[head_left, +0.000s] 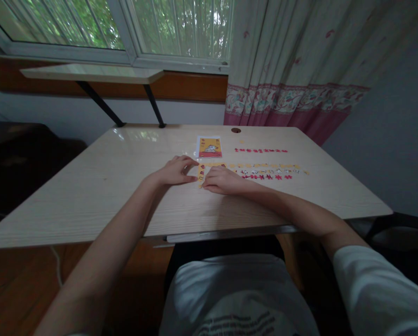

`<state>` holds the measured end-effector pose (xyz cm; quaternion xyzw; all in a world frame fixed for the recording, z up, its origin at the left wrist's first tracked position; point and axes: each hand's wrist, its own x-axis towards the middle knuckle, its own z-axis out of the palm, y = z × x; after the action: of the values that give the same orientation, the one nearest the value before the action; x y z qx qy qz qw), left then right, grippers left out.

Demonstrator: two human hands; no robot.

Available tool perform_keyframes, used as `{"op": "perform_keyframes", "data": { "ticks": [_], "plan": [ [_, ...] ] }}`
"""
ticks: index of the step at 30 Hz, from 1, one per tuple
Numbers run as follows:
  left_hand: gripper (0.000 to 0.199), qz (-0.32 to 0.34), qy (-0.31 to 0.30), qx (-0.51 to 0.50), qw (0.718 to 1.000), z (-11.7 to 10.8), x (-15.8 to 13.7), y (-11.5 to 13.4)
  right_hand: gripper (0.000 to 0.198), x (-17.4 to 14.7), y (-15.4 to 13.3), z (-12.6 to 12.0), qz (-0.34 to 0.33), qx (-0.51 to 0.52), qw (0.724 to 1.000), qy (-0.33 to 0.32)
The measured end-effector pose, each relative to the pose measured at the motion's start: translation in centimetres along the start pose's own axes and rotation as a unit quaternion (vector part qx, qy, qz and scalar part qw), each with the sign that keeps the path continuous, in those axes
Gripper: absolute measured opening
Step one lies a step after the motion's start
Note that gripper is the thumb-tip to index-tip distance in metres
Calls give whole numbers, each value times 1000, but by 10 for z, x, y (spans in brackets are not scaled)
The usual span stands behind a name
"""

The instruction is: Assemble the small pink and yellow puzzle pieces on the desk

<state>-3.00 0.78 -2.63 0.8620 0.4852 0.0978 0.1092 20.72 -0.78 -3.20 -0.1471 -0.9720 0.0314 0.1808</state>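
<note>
A partly joined yellow jigsaw puzzle [201,169] lies on the desk, with joined pieces along its left side and top. My left hand [176,170] rests at its left edge, thumb and fingers apart, fingertips touching or very near the border. My right hand [223,181] lies over the puzzle's middle, fingers pinched together at a small yellow puzzle piece [200,186] by the lower left corner. This hand hides part of the puzzle. Behind my hands lies a picture card [209,147] showing a white animal on yellow and red.
Loose yellow pieces [275,166], mixed white pieces [282,171] and red pieces [279,177] lie in rows to the right. Another red row [261,150] sits farther back. The desk [124,200] carries a raised shelf [93,73] at the back left, near the window.
</note>
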Motion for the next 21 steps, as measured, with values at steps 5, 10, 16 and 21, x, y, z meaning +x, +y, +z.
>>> {"op": "perform_keyframes", "data": {
  "ticks": [5, 10, 16, 21],
  "plan": [
    [65, 24, -1, 10, 1000, 0, -1, -1, 18, -3, -4, -6, 27, 56, 998, -6],
    [63, 41, -1, -20, 999, -4, -2, -1, 20, -5, 29, -37, 170, 63, 982, 44],
    [42, 33, 6, -43, 999, -13, -5, 1, 18, -20, 117, -74, 457, -36, 889, -20],
    [24, 12, -4, -100, 995, -16, -8, 5, 32, -32, 162, -66, 547, -81, 833, -34]
  ]
}}
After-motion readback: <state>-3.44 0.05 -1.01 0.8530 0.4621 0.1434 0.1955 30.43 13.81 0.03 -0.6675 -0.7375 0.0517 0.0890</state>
